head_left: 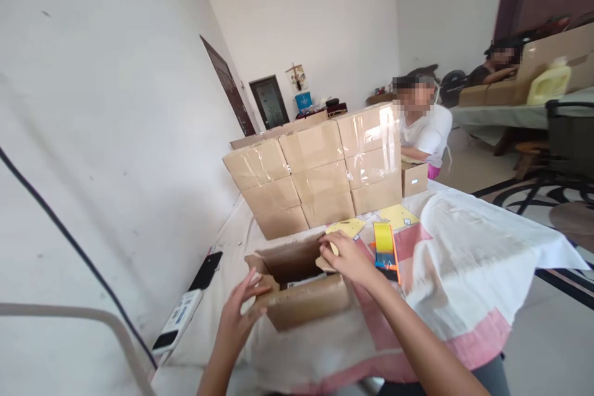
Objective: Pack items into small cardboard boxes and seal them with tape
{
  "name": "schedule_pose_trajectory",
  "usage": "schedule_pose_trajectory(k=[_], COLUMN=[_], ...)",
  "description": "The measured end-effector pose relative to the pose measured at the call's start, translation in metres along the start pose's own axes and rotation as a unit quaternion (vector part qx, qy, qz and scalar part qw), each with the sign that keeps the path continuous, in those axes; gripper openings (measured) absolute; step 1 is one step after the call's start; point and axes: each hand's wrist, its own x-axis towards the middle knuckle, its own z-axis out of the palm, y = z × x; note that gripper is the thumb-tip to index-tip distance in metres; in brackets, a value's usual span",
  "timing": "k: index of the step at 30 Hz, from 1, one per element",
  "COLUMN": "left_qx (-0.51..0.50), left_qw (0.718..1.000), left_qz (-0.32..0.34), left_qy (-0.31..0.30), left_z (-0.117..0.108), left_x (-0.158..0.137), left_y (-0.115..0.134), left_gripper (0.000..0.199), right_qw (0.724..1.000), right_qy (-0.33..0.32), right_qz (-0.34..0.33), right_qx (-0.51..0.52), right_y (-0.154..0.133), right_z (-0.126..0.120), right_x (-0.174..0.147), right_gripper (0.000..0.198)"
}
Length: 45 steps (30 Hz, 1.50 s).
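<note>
An open cardboard box (pixel 309 306) stands on the cloth-covered table in front of me, with something whitish partly showing inside. At the box's left end, my left hand (pixel 239 306) has its fingers apart and touches the left flap (pixel 266 284). My right hand (pixel 348 257) bends its fingers over the right flap (pixel 325 264), gripping its edge. To the right of the box lies a tape dispenser (pixel 387 253) with a yellow roll and an orange and blue frame.
A stacked wall of taped cardboard boxes (pixel 320 176) stands behind the open box. Along the left wall lie a black phone (pixel 205 271) and a white power strip (pixel 179 315). A person in a white shirt (pixel 427 133) is beyond the stack; another sits farther right.
</note>
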Motion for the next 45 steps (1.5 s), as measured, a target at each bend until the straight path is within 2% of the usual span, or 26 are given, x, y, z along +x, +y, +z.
schedule_pose_trajectory(k=[2,5,8,12,14,15,18,21,24,26,28,29,31,33,34,36,38,39,41,43,45], left_qx=[-0.005,0.057,0.074,0.096,0.125,0.117,0.002,-0.063,-0.015,0.023,0.063,0.096,0.192,0.292,0.330,0.373,0.383,0.382,0.375,0.368,0.365], left_qw=[0.999,0.997,0.995,0.985,0.974,0.975,0.992,0.993,0.991,0.988,0.988,0.988,0.980,0.953,0.937,0.917,0.912,0.912,0.915,0.918,0.921], left_qz=[-0.052,-0.044,-0.049,-0.024,0.002,0.009,-0.003,-0.037,-0.087,-0.116,-0.107,-0.087,-0.047,-0.026,-0.020,-0.002,0.020,0.026,0.024,0.010,0.003], left_qy=[0.005,0.026,0.046,0.142,0.188,0.189,0.130,0.094,0.101,0.104,0.097,0.082,0.012,-0.078,-0.112,-0.139,-0.142,-0.143,-0.150,-0.150,-0.140], left_z=[-0.007,-0.004,0.009,0.025,0.030,0.033,0.037,0.038,0.036,0.034,0.030,0.027,0.022,0.019,0.019,0.024,0.033,0.038,0.045,0.047,0.047], left_x=[0.011,0.022,0.021,0.013,0.012,0.012,0.016,0.021,0.029,0.034,0.038,0.038,0.037,0.033,0.031,0.027,0.025,0.025,0.027,0.032,0.038], left_y=[0.011,0.022,0.023,0.021,0.022,0.023,0.025,0.022,0.015,0.015,0.021,0.028,0.045,0.064,0.072,0.083,0.087,0.087,0.085,0.083,0.080], left_gripper=[0.065,0.055,0.041,0.044,0.051,0.056,0.061,0.061,0.074,0.083,0.088,0.084,0.062,0.046,0.045,0.056,0.068,0.070,0.073,0.075,0.075], right_qw=[1.000,0.996,0.988,0.985,0.986,0.987,0.988,0.983,0.976,0.970,0.975,0.982,0.992,0.987,0.978,0.947,0.911,0.897,0.884,0.878,0.883], right_qy=[-0.003,-0.004,0.022,0.077,0.076,0.063,0.013,0.018,0.061,0.082,0.086,0.084,0.089,0.144,0.192,0.308,0.398,0.423,0.413,0.330,0.226], right_qz=[0.008,0.016,0.025,0.003,-0.018,-0.021,0.004,0.029,0.028,0.022,-0.002,-0.022,-0.062,-0.073,-0.061,-0.004,0.077,0.120,0.209,0.282,0.321], right_qx=[0.019,0.087,0.150,0.157,0.146,0.144,0.155,0.181,0.209,0.228,0.206,0.171,0.069,-0.023,-0.054,-0.088,-0.077,-0.046,0.072,0.202,0.258], right_y=[0.005,0.012,0.017,0.017,0.017,0.018,0.021,0.025,0.026,0.025,0.024,0.023,0.019,0.016,0.017,0.026,0.045,0.057,0.081,0.101,0.113], right_z=[0.002,0.009,0.015,0.017,0.016,0.015,0.017,0.021,0.023,0.021,0.018,0.015,0.009,0.000,-0.007,-0.023,-0.040,-0.047,-0.058,-0.061,-0.062], right_x=[0.005,0.007,0.005,0.005,0.006,0.007,0.009,0.008,0.005,0.001,-0.005,-0.008,-0.017,-0.027,-0.032,-0.040,-0.045,-0.046,-0.046,-0.044,-0.043], right_gripper=[0.028,0.028,0.026,0.030,0.035,0.035,0.032,0.038,0.050,0.050,0.046,0.044,0.037,0.030,0.028,0.029,0.043,0.053,0.061,0.051,0.037])
